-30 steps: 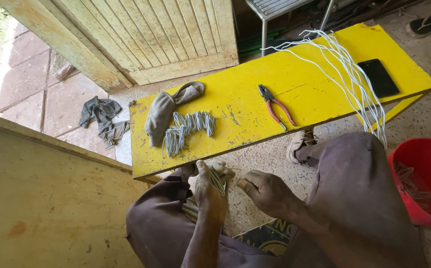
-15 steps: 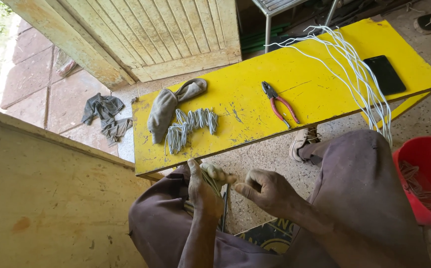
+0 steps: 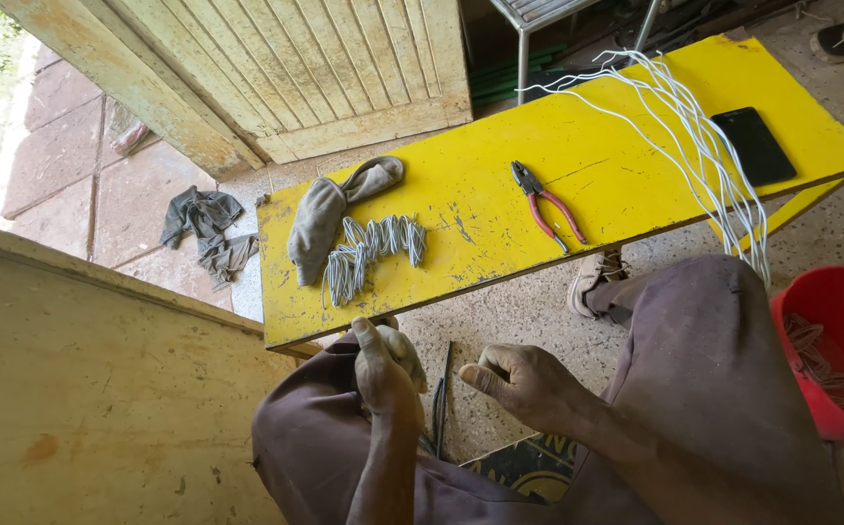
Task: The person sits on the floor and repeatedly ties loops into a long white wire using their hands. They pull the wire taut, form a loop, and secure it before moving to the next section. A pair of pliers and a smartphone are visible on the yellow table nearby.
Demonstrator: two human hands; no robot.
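Seated person, viewed from above, with a yellow tabletop [image 3: 500, 209] across the front of the knees; all positions below are referenced to that tabletop. The left hand [image 3: 383, 374] sits just below the tabletop's near edge, toward its left end, and is clenched around a pale cloth-like wad [image 3: 406, 352] that protrudes past the thumb. The right hand [image 3: 524, 381] is just beside it, also below the near edge, fingers curled into a loose fist; whether it grips anything cannot be told. Between the two hands, a few dark thin strands [image 3: 439, 403] hang down toward the floor; which hand holds them cannot be confirmed. On the tabletop, near its left end, lies a pile of short grey wire pieces [image 3: 375, 251], touching a folded grey cloth [image 3: 330, 211] directly behind it. Red-handled pliers [image 3: 545, 206] lie at the tabletop's middle, apart from the pile. A bundle of long white wires [image 3: 694, 146] crosses the tabletop's right portion and droops over the near edge onto the person's right knee. A dark flat phone [image 3: 754, 145] rests at the right end, just beside the wires. Off the right end stands a red bucket [image 3: 835, 331] holding brownish strands. Beyond the left end, a crumpled grey rag [image 3: 206, 228] lies on the paved floor.
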